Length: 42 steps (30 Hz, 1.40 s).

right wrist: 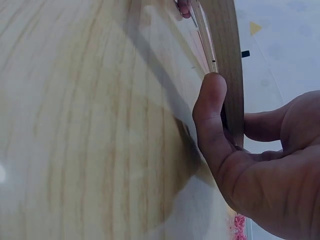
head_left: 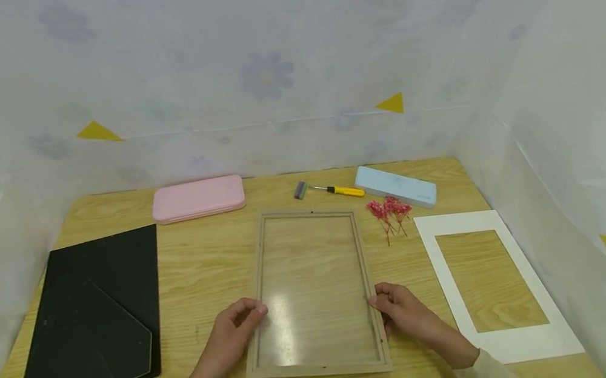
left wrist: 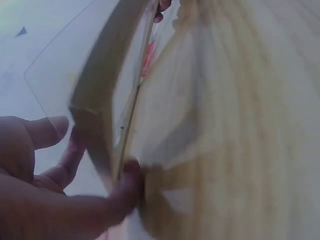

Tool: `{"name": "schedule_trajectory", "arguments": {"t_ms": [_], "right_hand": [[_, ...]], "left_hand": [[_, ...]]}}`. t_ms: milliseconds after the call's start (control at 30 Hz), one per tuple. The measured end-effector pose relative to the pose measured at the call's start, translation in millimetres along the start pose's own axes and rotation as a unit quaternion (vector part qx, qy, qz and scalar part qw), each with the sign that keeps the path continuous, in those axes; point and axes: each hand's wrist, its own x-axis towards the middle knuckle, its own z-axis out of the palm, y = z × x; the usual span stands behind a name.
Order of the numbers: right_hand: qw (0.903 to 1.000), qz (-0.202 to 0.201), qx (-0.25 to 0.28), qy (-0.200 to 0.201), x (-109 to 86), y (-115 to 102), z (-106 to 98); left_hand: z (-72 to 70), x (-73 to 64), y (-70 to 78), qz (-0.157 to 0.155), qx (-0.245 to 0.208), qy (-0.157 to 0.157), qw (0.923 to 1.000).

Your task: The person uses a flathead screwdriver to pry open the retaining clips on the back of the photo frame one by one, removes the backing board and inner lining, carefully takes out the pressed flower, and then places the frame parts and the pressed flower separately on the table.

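Observation:
A wooden picture frame (head_left: 320, 368) stands nearest me at the middle of the table, with a clear pane (head_left: 311, 273) inside it that catches a bright reflection. My left hand (head_left: 236, 332) grips the frame's left side rail, thumb over the face. On the opposite rail, my right hand (head_left: 407, 316) pinches the frame between thumb and fingers. From the right wrist view, the frame's edge (right wrist: 227, 55) runs upright between the right thumb and fingers. The left wrist view has the left fingers around a lower corner of the frame (left wrist: 95, 120), raised over the tabletop.
A black backing board (head_left: 108, 268) lies left; a white mat (head_left: 526, 341) lies right. Pink dried flowers (head_left: 390, 211) sit beyond the frame's right side. Farther back are a pink case (head_left: 200, 197), a light blue case (head_left: 393, 185), a yellow-handled screwdriver (head_left: 348, 191) and a small dark block (head_left: 300, 190).

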Motion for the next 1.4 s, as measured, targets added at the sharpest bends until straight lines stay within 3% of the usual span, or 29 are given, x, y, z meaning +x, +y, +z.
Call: {"name": "schedule_trajectory", "arguments": {"t_ms": [100, 200, 400, 533, 633, 767, 900, 1000, 1067, 1167, 1300, 1400], "right_hand": [[1.0, -0.006, -0.003, -0.001, -0.5, 1.0, -0.8], [1.0, -0.007, -0.004, 0.0, -1.2, 2.0, -0.9], [0.9996, -0.021, -0.016, 0.002, -2.0, 2.2, -0.5], [0.9975, -0.027, -0.06, 0.025, -3.3, 2.1, -2.4], [0.9943, -0.014, -0.096, 0.044, -6.0, 4.4, -6.8], [0.9894, -0.004, -0.137, 0.048, -12.4, 8.2, -15.3], [0.9857, 0.009, -0.161, 0.048, -19.8, 7.7, -23.7], [0.9813, 0.035, -0.175, 0.072, -23.6, 5.5, -28.4], [0.9755, 0.052, -0.189, 0.1, -25.7, 3.9, -31.1], [0.9587, 0.071, -0.229, 0.154, -27.6, 2.5, -33.1], [0.9296, 0.081, -0.297, 0.202, -27.5, 3.0, -32.8], [0.9231, 0.087, -0.311, 0.209, -27.1, 3.5, -31.2]], "left_hand": [[0.9, -4.4, 7.6, 0.022, 0.076, 0.024, 0.9966], [1.0, -6.3, 13.7, 0.035, 0.092, 0.029, 0.9947], [-3.2, -7.9, 16.3, 0.009, -0.016, -0.02, 0.9996], [-10.7, -7.7, 13.1, -0.004, -0.024, 0.016, 0.9996], [-24.1, -10.3, 12.2, -0.001, -0.027, 0.051, 0.9983], [-53.5, -18.4, 11.5, -0.01, -0.028, 0.067, 0.9973], [-83.7, -26.7, 5.4, -0.043, 0.005, 0.075, 0.9962], [-100.2, -32.4, -1.1, -0.084, 0.027, 0.082, 0.9927], [-107.7, -35.1, -5.7, -0.11, 0.038, 0.081, 0.9898], [-114.6, -39.3, -10.2, -0.142, 0.043, 0.083, 0.9855], [-119.2, -44.3, -13.3, -0.147, 0.048, 0.079, 0.9848], [-122.3, -46.5, -14.5, -0.151, 0.073, 0.078, 0.9828]]}}
